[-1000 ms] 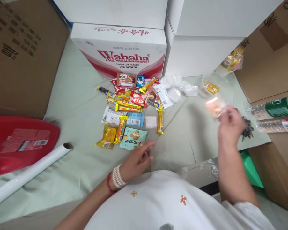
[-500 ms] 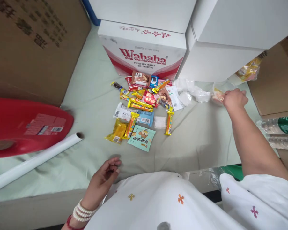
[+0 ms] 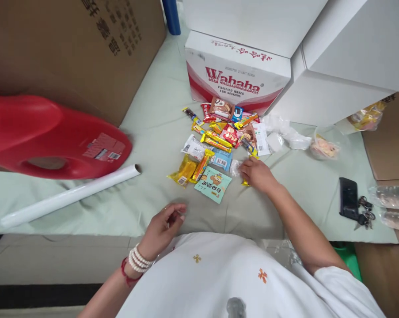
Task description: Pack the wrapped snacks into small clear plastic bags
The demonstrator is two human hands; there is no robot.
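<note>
Head view has us seemingly at a picking step: our right hand [image 3: 260,175] covers a yellow stick [image 3: 245,182] beside a white packet [image 3: 235,168], its hold untellable, our left hand [image 3: 161,229] loosely open; lifting would call for a narrow pinch.

From mid-view, the Wahaha box [image 3: 237,79] (red-lettered) stands at one o'clock, phone [image 3: 348,198] and keys [image 3: 366,217] just past three, tube [image 3: 71,194] past eight, jug [image 3: 63,128] at nine.
</note>
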